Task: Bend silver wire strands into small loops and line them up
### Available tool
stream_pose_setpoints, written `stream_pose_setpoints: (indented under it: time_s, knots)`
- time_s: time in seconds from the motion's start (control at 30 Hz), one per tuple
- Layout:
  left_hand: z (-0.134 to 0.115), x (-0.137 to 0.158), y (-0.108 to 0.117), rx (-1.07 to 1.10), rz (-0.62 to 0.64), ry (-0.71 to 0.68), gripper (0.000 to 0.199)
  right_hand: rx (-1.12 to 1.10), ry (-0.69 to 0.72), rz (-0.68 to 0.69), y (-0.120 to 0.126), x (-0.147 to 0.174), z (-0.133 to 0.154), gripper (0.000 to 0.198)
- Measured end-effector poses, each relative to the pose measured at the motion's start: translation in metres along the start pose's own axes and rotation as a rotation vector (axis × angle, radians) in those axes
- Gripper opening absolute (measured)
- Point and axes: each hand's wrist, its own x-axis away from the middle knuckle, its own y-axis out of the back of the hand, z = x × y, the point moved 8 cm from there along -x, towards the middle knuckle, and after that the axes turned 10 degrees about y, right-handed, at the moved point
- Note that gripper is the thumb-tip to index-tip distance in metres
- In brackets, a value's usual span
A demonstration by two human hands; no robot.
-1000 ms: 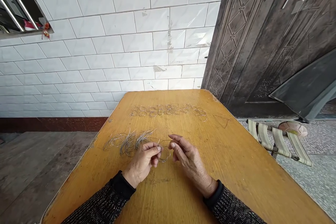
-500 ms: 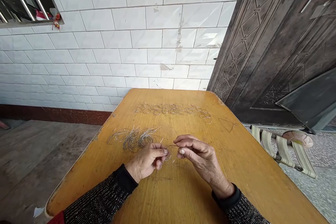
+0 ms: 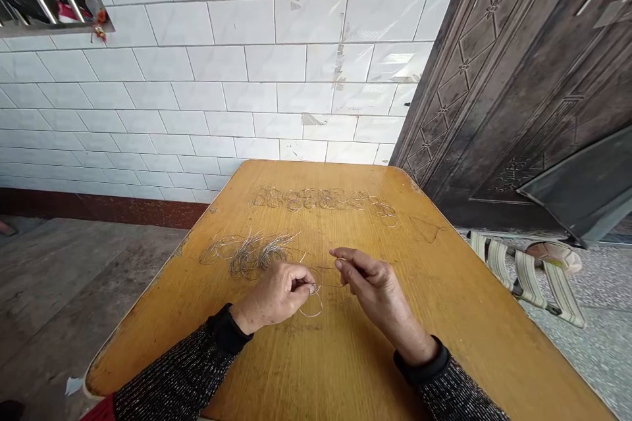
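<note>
A thin wire (image 3: pixel 311 316) bent into small rings sticks out below and beside the fingertips of my left hand (image 3: pixel 276 293). That hand is closed in a pinch on it, knuckles up. My right hand (image 3: pixel 370 286) is just to the right, thumb and forefinger drawn close together. A fine strand of the wire runs across the gap towards its fingers; the exact point of contact is too thin to see clearly. Beyond my left hand lies a tangled pile of coiled silvery wires (image 3: pixel 254 253), their loose ends fanned out.
Across the far part of the wooden table (image 3: pixel 296 368) lies a row of small wire rings (image 3: pixel 326 198). A bent wire piece (image 3: pixel 428 229) rests at right. A tiled wall (image 3: pixel 261 99) stands behind, a dark door (image 3: pixel 523 112) and striped-strap seat (image 3: pixel 530 279) at right.
My left hand has rolled over so its knuckles face up, and a wire ring now hangs lower. My right fingers have closed together more. The view has tilted slightly down.
</note>
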Motion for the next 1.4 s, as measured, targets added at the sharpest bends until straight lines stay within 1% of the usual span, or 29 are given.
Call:
stream_pose_setpoints:
  time_s: [0.03,0.1,0.2,0.3,0.37,0.4,0.47,0.5,0.57,0.63,0.7,0.77,0.83,0.87,0.93,1.0,1.13,1.2,1.3,1.4]
  knots:
    - [-0.002,0.001,-0.001,-0.035,0.019,-0.039,0.016,0.106,0.064,0.041,0.0,0.0,0.004,0.023]
    - [-0.003,0.001,-0.003,-0.1,0.064,-0.095,0.018,0.294,0.199,0.175,-0.006,0.0,0.013,0.026]
    - [0.0,0.0,-0.003,-0.153,0.151,-0.119,0.019,0.464,0.357,0.395,-0.02,0.005,0.023,0.031]
    - [0.006,0.0,-0.007,-0.15,0.28,-0.104,0.017,0.498,0.427,0.508,-0.029,0.011,0.028,0.033]
    - [0.011,0.0,-0.01,-0.117,0.351,-0.055,0.014,0.48,0.431,0.55,-0.033,0.013,0.027,0.034]
    - [0.014,-0.001,-0.01,-0.083,0.365,-0.01,0.013,0.461,0.419,0.555,-0.034,0.014,0.026,0.033]
    - [0.023,-0.003,-0.008,0.043,0.36,0.116,0.012,0.393,0.364,0.502,-0.032,0.012,0.022,0.03]
    - [0.028,-0.004,-0.007,0.14,0.354,0.183,0.013,0.357,0.319,0.445,-0.029,0.01,0.018,0.028]
    - [0.036,-0.004,-0.006,0.385,0.346,0.293,0.021,0.31,0.209,0.291,-0.021,0.007,0.008,0.025]
    - [0.042,-0.006,-0.005,0.661,0.321,0.356,0.032,0.325,0.097,0.152,-0.014,0.005,-0.002,0.023]
    - [0.047,-0.008,-0.003,0.919,0.269,0.404,0.039,0.323,0.023,0.03,-0.008,0.004,-0.009,0.021]
    - [0.053,-0.009,-0.006,1.126,0.215,0.462,0.035,0.282,-0.038,-0.055,-0.003,0.003,-0.013,0.02]
    - [0.055,-0.008,-0.013,1.267,0.173,0.527,0.025,0.215,-0.094,-0.118,-0.001,0.003,-0.018,0.02]
    - [0.054,-0.007,-0.018,1.306,0.155,0.551,0.02,0.182,-0.116,-0.143,0.0,0.003,-0.02,0.02]
    - [0.048,-0.005,-0.027,1.308,0.147,0.555,0.014,0.142,-0.137,-0.179,0.001,0.003,-0.024,0.02]
    - [0.041,-0.004,-0.033,1.269,0.118,0.535,0.02,0.148,-0.132,-0.189,0.0,0.003,-0.025,0.019]
    - [0.041,-0.005,-0.029,1.238,-0.058,0.514,0.027,0.244,-0.081,-0.163,-0.007,0.005,-0.02,0.015]
    - [0.043,-0.005,-0.027,1.253,-0.118,0.516,0.028,0.292,-0.065,-0.147,-0.011,0.006,-0.016,0.014]
    - [0.041,-0.005,-0.026,1.277,-0.14,0.514,0.027,0.334,-0.068,-0.126,-0.016,0.006,-0.011,0.012]
    - [0.039,-0.004,-0.028,1.326,-0.147,0.526,0.026,0.3,-0.056,-0.13,-0.018,0.006,-0.01,0.011]
